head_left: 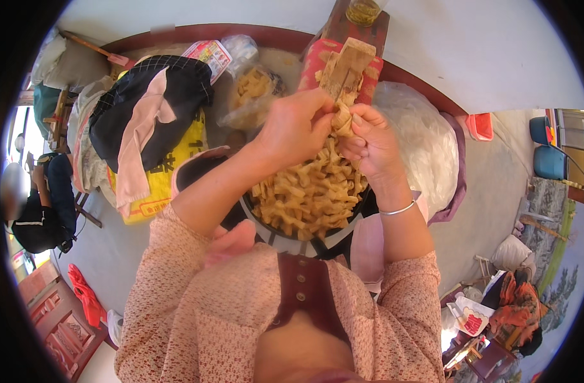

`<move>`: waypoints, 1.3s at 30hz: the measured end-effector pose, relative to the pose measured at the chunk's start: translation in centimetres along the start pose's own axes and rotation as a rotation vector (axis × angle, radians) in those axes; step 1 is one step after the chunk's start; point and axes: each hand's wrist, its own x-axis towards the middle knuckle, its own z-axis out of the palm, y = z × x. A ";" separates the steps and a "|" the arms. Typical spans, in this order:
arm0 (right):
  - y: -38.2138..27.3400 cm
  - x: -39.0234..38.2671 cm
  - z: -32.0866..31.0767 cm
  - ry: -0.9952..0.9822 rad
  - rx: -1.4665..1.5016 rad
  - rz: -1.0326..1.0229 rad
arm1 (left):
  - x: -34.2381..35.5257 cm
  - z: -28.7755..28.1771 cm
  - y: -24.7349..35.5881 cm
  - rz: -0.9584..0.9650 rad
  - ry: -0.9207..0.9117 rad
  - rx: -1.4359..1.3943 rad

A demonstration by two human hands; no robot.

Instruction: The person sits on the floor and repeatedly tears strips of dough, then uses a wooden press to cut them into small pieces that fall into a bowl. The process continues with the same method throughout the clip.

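Note:
Both my hands meet above a wide container heaped with yellowish chicken feet (pixel 311 191). My left hand (pixel 297 127) is closed, its fingertips pinching one end of a pale yellow chicken foot (pixel 344 121). On the other side, my right hand (pixel 372 142) grips the same foot between thumb and curled fingers. Just beyond my fingers a worn wooden block (pixel 348 67) slopes away, with pale scraps along its sides. A thin dark piece shows where the block's near end meets the foot; my fingers partly hide it. Beneath the block lies a red patterned cloth (pixel 312 64).
Left of the pile sits a clear bag of yellowish pieces (pixel 252 89), beside a black cloth (pixel 158 105) and a yellow sack (pixel 191 137). A clear plastic sheet (pixel 419 147) lies to the right. A jar (pixel 362 11) stands at the back. Another person (pixel 44 210) sits far left.

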 end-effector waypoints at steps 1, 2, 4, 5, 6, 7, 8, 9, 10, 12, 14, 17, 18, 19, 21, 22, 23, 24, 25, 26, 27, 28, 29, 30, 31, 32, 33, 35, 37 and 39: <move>-0.2 0.1 0.2 -0.005 0.000 0.017 | 0.2 -0.2 0.2 -0.055 -0.002 -0.025; -0.4 0.1 0.4 -0.006 0.000 0.036 | 0.4 -0.4 0.6 -0.113 -0.005 -0.052; -0.6 0.2 0.5 0.009 -0.037 0.091 | 0.4 -0.2 0.1 -0.066 0.028 -0.050; -0.7 0.2 0.6 0.026 -0.076 0.128 | 0.5 0.1 -0.7 0.040 0.065 -0.022; -0.7 0.2 0.6 0.043 -0.114 0.166 | 0.4 0.3 -1.2 0.146 0.102 0.006; -0.8 0.2 0.5 0.013 -0.122 0.182 | 0.2 0.4 -1.5 0.154 0.113 0.024; -0.7 0.1 0.4 -0.016 -0.127 0.196 | 0.2 0.3 -1.3 0.163 0.120 0.041; -0.6 0.1 0.3 -0.045 -0.132 0.209 | 0.1 0.1 -0.9 0.173 0.128 0.059; -0.7 0.0 0.0 -0.076 -0.107 0.213 | 0.0 -0.1 -0.4 0.098 0.113 0.041; -1.0 -0.1 -0.4 -0.139 -0.063 0.219 | -0.1 -0.4 0.6 -0.047 0.089 0.003; -0.4 -0.3 0.1 -0.039 -0.007 0.109 | -0.1 -0.1 0.1 -0.079 0.053 -0.036; -0.5 -0.1 0.2 -0.054 -0.008 -0.040 | 0.0 -0.6 0.5 -0.064 -0.091 -0.228; -0.6 0.0 0.1 -0.087 -0.022 -0.086 | 0.0 -0.9 0.7 -0.050 -0.155 -0.313; -0.6 0.0 0.0 -0.094 -0.074 -0.077 | 0.0 -1.0 0.4 -0.021 -0.176 -0.349; -0.3 -0.1 -0.1 -0.100 -0.174 -0.061 | 0.6 -1.7 -0.2 0.027 -0.268 -0.196; -0.3 0.0 -0.1 -0.116 -0.171 -0.054 | 0.8 -1.9 -0.3 0.050 -0.314 -0.119; -0.2 -0.1 -0.1 -0.130 -0.166 -0.043 | 0.9 -2.0 -0.2 -0.068 -0.353 -0.226; -0.2 -0.1 -0.1 -0.144 -0.162 -0.032 | 1.0 -2.1 0.2 -0.187 -0.392 -0.333; -0.1 -0.2 0.1 -0.133 -0.173 -0.030 | 1.0 -2.1 0.3 -0.307 -0.429 -0.441; -0.2 -0.3 0.4 -0.128 -0.184 -0.028 | 0.9 -2.1 0.1 -0.343 -0.448 -0.545; -0.2 -0.3 0.6 -0.124 -0.195 -0.025 | 0.9 -2.0 -0.3 -0.379 -0.466 -0.649; -0.3 -0.3 0.7 -0.142 -0.175 -0.030 | 0.9 -1.9 -0.7 -0.415 -0.483 -0.754; -0.4 -0.3 0.7 -0.160 -0.154 -0.037 | 0.9 -1.8 -0.8 -0.407 -0.481 -0.801; -0.5 -0.2 0.7 -0.179 -0.133 -0.043 | 0.9 -1.7 -0.9 -0.398 -0.479 -0.847; -0.4 -0.2 1.0 -0.136 -0.237 -0.088 | 1.0 -1.6 -0.8 -0.389 -0.476 -0.893; -0.3 -0.3 1.4 -0.088 -0.343 -0.134 | 1.0 -1.5 -0.8 -0.379 -0.447 -0.844; -0.2 -0.3 1.6 -0.040 -0.449 -0.178 | 1.0 -1.4 -0.7 -0.369 -0.417 -0.795; 0.1 -0.3 1.0 -0.046 -0.537 -0.220 | 1.0 -1.1 -0.4 -0.369 -0.363 -0.702; 0.1 -0.5 0.9 -0.057 -0.605 -0.230 | 0.9 -1.0 0.0 -0.389 -0.314 -0.613; -0.2 -0.8 1.0 -0.068 -0.652 -0.208 | 0.9 -1.3 0.0 -0.408 -0.346 -0.589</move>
